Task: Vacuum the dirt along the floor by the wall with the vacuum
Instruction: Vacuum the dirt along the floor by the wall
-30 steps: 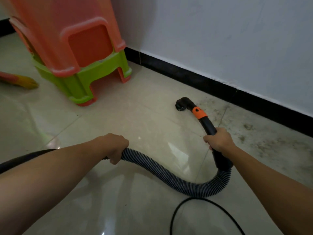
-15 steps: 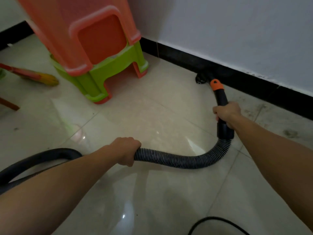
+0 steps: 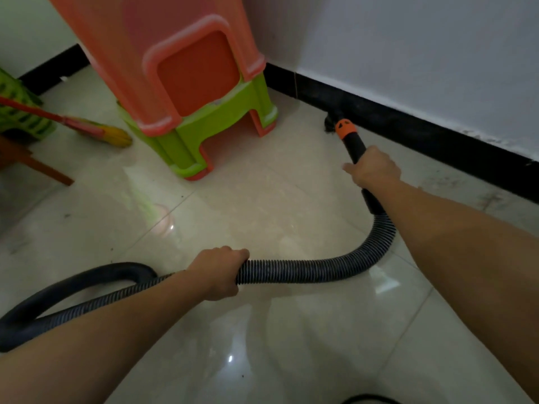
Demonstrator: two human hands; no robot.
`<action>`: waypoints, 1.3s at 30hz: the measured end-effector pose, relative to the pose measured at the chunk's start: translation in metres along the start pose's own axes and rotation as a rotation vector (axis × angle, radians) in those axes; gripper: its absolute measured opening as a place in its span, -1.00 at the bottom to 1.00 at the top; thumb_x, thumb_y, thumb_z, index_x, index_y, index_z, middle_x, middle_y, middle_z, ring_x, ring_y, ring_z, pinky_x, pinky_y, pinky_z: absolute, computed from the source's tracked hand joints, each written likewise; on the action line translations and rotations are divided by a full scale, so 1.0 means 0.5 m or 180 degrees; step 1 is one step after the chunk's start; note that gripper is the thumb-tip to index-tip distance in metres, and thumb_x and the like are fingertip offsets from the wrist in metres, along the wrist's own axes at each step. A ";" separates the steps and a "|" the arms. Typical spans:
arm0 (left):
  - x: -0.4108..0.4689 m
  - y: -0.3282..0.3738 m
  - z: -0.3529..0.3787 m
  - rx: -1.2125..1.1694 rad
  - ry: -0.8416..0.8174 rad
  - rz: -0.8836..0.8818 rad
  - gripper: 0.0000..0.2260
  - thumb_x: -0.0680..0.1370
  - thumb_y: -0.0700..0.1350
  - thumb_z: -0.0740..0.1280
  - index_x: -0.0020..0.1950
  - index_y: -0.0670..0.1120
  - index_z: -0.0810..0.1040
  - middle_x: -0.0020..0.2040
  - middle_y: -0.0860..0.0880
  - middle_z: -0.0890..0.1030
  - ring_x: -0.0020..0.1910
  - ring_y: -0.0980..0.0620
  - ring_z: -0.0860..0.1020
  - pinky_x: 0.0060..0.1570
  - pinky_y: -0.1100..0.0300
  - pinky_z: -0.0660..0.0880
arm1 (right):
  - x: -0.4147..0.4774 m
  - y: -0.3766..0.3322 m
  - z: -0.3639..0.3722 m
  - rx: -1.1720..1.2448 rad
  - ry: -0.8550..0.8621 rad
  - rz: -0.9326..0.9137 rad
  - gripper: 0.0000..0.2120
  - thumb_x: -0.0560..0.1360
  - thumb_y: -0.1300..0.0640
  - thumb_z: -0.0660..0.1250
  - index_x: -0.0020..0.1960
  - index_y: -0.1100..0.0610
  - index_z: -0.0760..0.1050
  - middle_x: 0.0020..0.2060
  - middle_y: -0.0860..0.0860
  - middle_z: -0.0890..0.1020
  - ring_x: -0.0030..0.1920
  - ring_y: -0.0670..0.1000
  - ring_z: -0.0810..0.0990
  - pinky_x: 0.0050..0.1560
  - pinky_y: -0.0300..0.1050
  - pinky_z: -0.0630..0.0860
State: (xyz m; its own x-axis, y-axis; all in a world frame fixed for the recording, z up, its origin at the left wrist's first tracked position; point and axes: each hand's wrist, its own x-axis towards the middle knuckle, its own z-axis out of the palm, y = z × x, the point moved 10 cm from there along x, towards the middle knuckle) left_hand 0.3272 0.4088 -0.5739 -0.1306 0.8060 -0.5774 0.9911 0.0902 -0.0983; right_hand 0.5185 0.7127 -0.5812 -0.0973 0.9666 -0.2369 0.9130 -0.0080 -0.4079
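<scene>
A black vacuum wand with an orange collar (image 3: 346,128) ends in a dark brush nozzle (image 3: 331,122) that touches the floor right at the black baseboard (image 3: 437,138). My right hand (image 3: 372,169) grips the wand just behind the collar. A ribbed grey hose (image 3: 306,269) curves from the wand back to my left hand (image 3: 217,271), which is closed around it. Dirt smudges (image 3: 484,196) mark the tiles by the wall to the right of my right arm.
Stacked orange and green plastic stools (image 3: 198,112) stand in the corner left of the nozzle. A broom (image 3: 96,129) lies at the left beside a green basket (image 3: 17,112). A black cable (image 3: 367,399) lies at the bottom edge. A smooth black tube (image 3: 87,284) loops at lower left.
The nozzle has moved forward across the tile to the baseboard, nearer the stools. My right arm stretched out with it and the hose straightened; the view shifted left.
</scene>
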 end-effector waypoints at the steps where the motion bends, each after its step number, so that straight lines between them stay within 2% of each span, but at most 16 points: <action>1: 0.002 0.014 -0.009 0.0068 -0.0017 0.0057 -0.71 0.45 -0.07 0.35 0.13 0.01 0.38 -0.09 0.00 0.47 -0.09 -0.04 0.52 -0.20 0.13 0.40 | -0.013 0.029 -0.008 -0.0019 0.0029 0.0046 -0.45 0.48 -0.20 0.37 0.27 0.17 0.39 0.05 0.18 0.59 -0.17 0.11 0.48 -0.22 -0.04 0.37; 7: 0.043 0.156 -0.039 0.0674 -0.0409 0.0594 -0.63 0.41 -0.06 0.45 0.17 0.02 0.43 0.05 -0.02 0.55 0.01 -0.03 0.55 -0.13 0.14 0.40 | -0.103 0.178 -0.072 -0.0283 0.0127 0.0180 -0.51 0.51 -0.16 0.34 0.24 0.15 0.36 0.05 0.17 0.59 -0.03 0.17 0.57 -0.16 -0.05 0.41; 12: 0.059 0.289 -0.036 0.0871 -0.0564 0.0967 -0.60 0.35 -0.08 0.50 0.15 0.02 0.49 0.03 -0.02 0.58 -0.01 -0.04 0.57 -0.10 0.11 0.47 | -0.182 0.307 -0.141 -0.0598 0.0196 0.0349 -0.55 0.52 -0.14 0.33 0.24 0.13 0.35 -0.12 0.08 0.52 -0.18 0.10 0.51 -0.21 -0.06 0.43; 16: 0.046 0.347 -0.038 0.0989 -0.0581 0.1175 -0.60 0.34 -0.05 0.52 0.13 0.01 0.51 0.01 -0.03 0.58 -0.01 -0.04 0.57 -0.14 0.13 0.45 | -0.246 0.405 -0.179 -0.0480 0.0248 0.0680 -0.55 0.51 -0.15 0.35 0.24 0.12 0.37 -0.11 0.06 0.53 -0.19 0.08 0.52 -0.24 -0.09 0.40; 19: 0.038 0.353 -0.062 0.1041 -0.0526 0.1201 -0.59 0.33 -0.06 0.54 0.12 0.00 0.52 0.00 -0.03 0.59 -0.03 -0.04 0.58 -0.15 0.11 0.47 | -0.278 0.470 -0.186 -0.0061 0.0317 0.0995 -0.59 0.49 -0.13 0.38 0.19 0.10 0.39 -0.13 0.06 0.55 -0.21 0.07 0.55 -0.27 -0.11 0.41; 23: 0.032 0.319 -0.087 0.1125 -0.0426 0.1083 -0.61 0.33 -0.07 0.54 0.10 -0.01 0.52 0.00 -0.03 0.59 -0.03 -0.04 0.58 -0.17 0.11 0.45 | -0.320 0.558 -0.142 0.1556 0.0401 0.1590 -0.63 0.46 0.04 0.44 0.16 0.15 0.41 -0.15 0.14 0.59 -0.24 0.14 0.64 -0.17 0.06 0.63; 26: 0.034 0.272 -0.094 0.1170 -0.0398 0.0943 -0.62 0.34 -0.09 0.53 0.11 -0.01 0.52 -0.03 -0.02 0.58 -0.08 -0.02 0.57 -0.18 0.13 0.46 | -0.339 0.590 -0.112 0.2642 0.0463 0.1916 -0.60 0.44 0.18 0.47 0.22 0.24 0.45 -0.19 0.17 0.59 -0.35 0.11 0.58 -0.36 -0.04 0.58; 28: 0.040 0.244 -0.105 0.1132 -0.0360 0.0818 -0.62 0.34 -0.09 0.54 0.10 0.00 0.52 -0.04 0.00 0.57 -0.11 -0.01 0.55 -0.18 0.15 0.46 | -0.335 0.595 -0.108 0.3051 0.0378 0.2011 -0.61 0.42 0.25 0.48 0.18 0.31 0.47 -0.28 0.16 0.56 -0.40 0.08 0.52 -0.45 -0.12 0.52; 31: 0.047 0.234 -0.111 0.1043 -0.0339 0.0741 -0.60 0.33 -0.07 0.55 0.12 0.01 0.53 -0.04 0.01 0.57 -0.11 0.01 0.55 -0.17 0.15 0.46 | -0.329 0.594 -0.128 0.3141 0.0197 0.2044 -0.63 0.41 0.31 0.45 0.16 0.36 0.46 -0.36 0.16 0.53 -0.46 0.07 0.49 -0.48 -0.13 0.52; 34: 0.045 0.247 -0.086 0.0973 -0.0433 0.0812 -0.59 0.34 -0.05 0.54 0.13 0.03 0.49 -0.08 0.03 0.51 -0.11 0.02 0.51 -0.17 0.16 0.43 | -0.335 0.594 -0.156 0.2970 -0.0034 0.1977 -0.61 0.41 0.32 0.41 0.20 0.36 0.44 -0.36 0.18 0.53 -0.46 0.08 0.49 -0.40 -0.07 0.53; 37: 0.041 0.268 -0.059 0.0955 -0.0529 0.0918 -0.57 0.35 -0.06 0.54 0.15 0.03 0.50 -0.02 0.01 0.54 -0.04 0.00 0.55 -0.12 0.15 0.46 | -0.365 0.587 -0.161 0.2804 -0.0439 0.1923 -0.67 0.40 0.32 0.40 0.14 0.33 0.46 -0.41 0.13 0.55 -0.49 0.04 0.51 -0.38 -0.10 0.55; 39: 0.038 0.283 -0.059 0.1020 -0.0500 0.0991 -0.58 0.34 -0.06 0.55 0.14 0.03 0.51 -0.02 0.01 0.55 -0.01 -0.01 0.57 -0.11 0.14 0.48 | -0.381 0.578 -0.159 0.2724 -0.0497 0.1852 -0.73 0.41 0.33 0.39 0.09 0.32 0.47 -0.45 0.10 0.54 -0.51 0.02 0.50 -0.41 -0.13 0.54</action>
State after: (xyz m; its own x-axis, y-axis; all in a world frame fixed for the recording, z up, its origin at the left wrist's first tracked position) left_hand 0.4658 0.4543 -0.5749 0.1445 0.6655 -0.7323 0.9286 -0.3468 -0.1319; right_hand 0.8322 0.5465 -0.5838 0.1615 0.7122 -0.6832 0.2560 -0.6988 -0.6679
